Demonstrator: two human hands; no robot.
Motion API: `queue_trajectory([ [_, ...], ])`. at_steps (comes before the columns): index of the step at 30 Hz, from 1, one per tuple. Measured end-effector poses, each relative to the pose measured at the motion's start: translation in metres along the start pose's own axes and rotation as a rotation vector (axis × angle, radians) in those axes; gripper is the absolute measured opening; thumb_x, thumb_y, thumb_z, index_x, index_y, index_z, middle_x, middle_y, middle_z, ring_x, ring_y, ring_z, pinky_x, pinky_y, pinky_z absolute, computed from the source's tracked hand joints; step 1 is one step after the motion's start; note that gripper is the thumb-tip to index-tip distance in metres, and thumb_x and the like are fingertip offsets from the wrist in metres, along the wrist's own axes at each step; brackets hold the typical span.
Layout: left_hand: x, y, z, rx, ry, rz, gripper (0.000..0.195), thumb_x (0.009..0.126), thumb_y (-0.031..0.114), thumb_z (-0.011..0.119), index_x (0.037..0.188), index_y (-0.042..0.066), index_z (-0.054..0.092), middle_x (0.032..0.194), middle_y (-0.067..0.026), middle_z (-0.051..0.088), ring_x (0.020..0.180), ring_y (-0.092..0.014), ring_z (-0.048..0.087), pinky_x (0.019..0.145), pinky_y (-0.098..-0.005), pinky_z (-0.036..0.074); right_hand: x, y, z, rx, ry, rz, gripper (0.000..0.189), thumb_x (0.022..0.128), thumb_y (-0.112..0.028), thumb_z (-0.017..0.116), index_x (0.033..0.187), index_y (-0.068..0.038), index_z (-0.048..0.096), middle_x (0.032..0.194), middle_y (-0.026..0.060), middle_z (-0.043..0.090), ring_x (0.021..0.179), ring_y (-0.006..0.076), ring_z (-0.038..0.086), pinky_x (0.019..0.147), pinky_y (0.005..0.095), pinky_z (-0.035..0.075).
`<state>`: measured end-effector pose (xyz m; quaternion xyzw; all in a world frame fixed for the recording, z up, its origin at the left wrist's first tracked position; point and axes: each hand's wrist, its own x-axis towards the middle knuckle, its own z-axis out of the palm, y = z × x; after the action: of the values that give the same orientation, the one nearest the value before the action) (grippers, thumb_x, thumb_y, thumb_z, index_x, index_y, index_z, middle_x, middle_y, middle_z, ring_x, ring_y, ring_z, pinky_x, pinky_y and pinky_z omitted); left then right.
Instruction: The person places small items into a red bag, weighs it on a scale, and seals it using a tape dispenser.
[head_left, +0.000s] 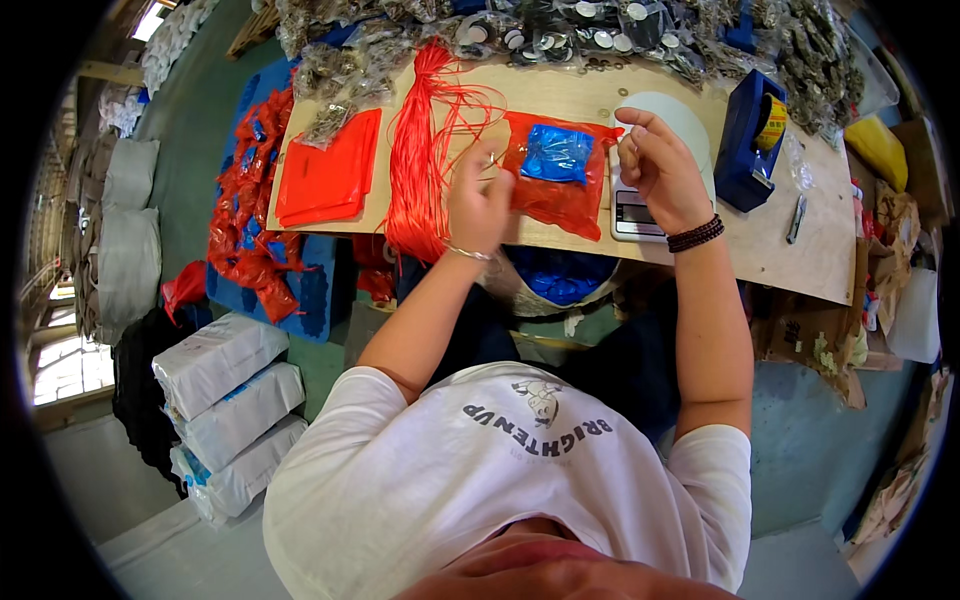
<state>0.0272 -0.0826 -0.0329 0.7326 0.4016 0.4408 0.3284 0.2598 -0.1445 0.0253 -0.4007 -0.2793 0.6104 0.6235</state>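
A red plastic bag (553, 201) lies flat on the wooden tabletop before me, with a blue packet in clear film (556, 154) on top of it. My left hand (480, 196), blurred by motion, is at the bag's left edge; whether it pinches anything is unclear. Over the white scale (634, 214) is my right hand (660, 169), its index finger stretched out and the others curled. The bag's upper right corner reaches close to those fingertips, and I cannot tell if they grip it. A bundle of red plastic strings (420, 172) lies left of my left hand.
Flat red bags (326, 176) are stacked at left. Filled red bags (259, 202) heap on a blue platform (319, 300) beyond. A blue tape dispenser (742, 161) and a utility knife (796, 219) are at right. Bagged metal parts (814, 60) line the back. Below the table edge sits a sack of blue packets (562, 274).
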Motion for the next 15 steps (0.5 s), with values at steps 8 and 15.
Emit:
queue_trajectory([
  [8,-0.007,-0.01,0.025,0.299,-0.151,0.028,0.086,0.072,0.03,0.072,0.137,-0.005,0.028,0.137,-0.029,0.036,0.127,-0.039,0.037,0.105,-0.0394,0.032,-0.003,0.001,0.002,0.002,0.0,0.007,0.026,0.091,-0.015,0.05,0.113,-0.004,0.05,0.071,-0.0013,0.046,0.062,0.008,0.04,0.057,0.0207,0.034],
  [15,0.012,0.001,0.004,0.208,-0.33,-0.265,0.095,0.068,0.036,0.077,0.138,-0.002,0.027,0.13,-0.0259,0.047,0.12,-0.033,0.049,0.099,-0.0365,0.04,-0.004,0.001,-0.001,0.008,0.032,-0.002,0.026,0.091,-0.016,0.05,0.114,-0.003,0.051,0.071,-0.0013,0.047,0.062,0.0075,0.042,0.057,0.0209,0.035],
])
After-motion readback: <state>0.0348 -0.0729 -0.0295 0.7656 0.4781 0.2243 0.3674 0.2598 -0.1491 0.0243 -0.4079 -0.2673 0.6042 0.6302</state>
